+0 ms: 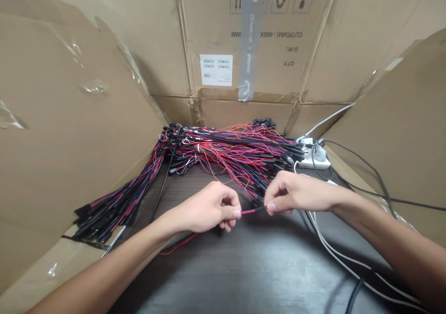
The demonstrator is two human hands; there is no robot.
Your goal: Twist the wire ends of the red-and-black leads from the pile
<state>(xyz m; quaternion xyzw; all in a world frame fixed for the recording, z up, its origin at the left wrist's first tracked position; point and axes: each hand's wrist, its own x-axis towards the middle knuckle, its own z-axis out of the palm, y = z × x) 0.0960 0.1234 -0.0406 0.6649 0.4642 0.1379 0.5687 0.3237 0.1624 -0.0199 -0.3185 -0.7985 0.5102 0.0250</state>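
Between my two hands a thin red and black wire (249,211) is stretched over the dark table. My left hand (216,207) pinches its red part between thumb and fingertips. My right hand (284,193) is closed on the black end, with thumb and index finger pressed together. Whatever lies inside the right fingers is hidden. Red and black wire (179,246) trails out below my left wrist onto the table. Just beyond my hands lies a big pile of wire harnesses (230,147), red, blue and black, with black sleeved ends.
More harnesses (108,212) fan out at the left on cardboard. A white power strip (315,160) with plugs sits at the back right, and white cables (334,253) run from there toward the front right. Cardboard walls (265,72) enclose the dark table (223,277) at the back and sides.
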